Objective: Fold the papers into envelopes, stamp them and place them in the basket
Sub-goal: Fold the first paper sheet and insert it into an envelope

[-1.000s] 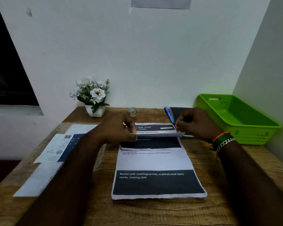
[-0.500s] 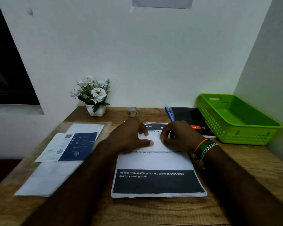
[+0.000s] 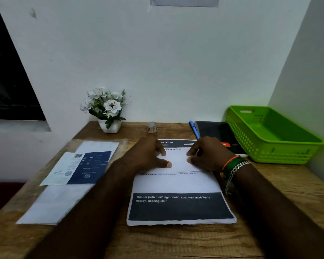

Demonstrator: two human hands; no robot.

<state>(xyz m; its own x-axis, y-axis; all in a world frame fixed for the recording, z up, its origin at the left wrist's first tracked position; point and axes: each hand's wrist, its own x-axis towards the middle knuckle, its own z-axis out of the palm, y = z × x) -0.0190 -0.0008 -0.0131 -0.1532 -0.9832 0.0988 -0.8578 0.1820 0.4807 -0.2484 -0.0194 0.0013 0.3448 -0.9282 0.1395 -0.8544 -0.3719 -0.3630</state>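
Observation:
A printed paper (image 3: 176, 184) with dark bands lies flat on the wooden desk (image 3: 288, 193) in front of me. A white flap of it is folded over its upper part. My left hand (image 3: 148, 156) presses on the flap with thumb and forefinger. My right hand (image 3: 208, 154), with bracelets at the wrist, presses on the flap's right side with its fingertips. The green basket (image 3: 269, 156) stands at the back right with nothing visible in it. A small roll of stamps (image 3: 151, 127) sits by the wall behind the paper.
A stack of white sheets (image 3: 54, 202) with a blue leaflet (image 3: 90, 167) on top lies to the left. A flower pot (image 3: 108, 109) stands at the back left. A blue pen (image 3: 194, 129) and a black notebook (image 3: 215, 131) lie beside the basket.
A second ago both hands held the paper's top edge lifted in mid-fold. The flap now lies flat and both hands press on it nearer its middle.

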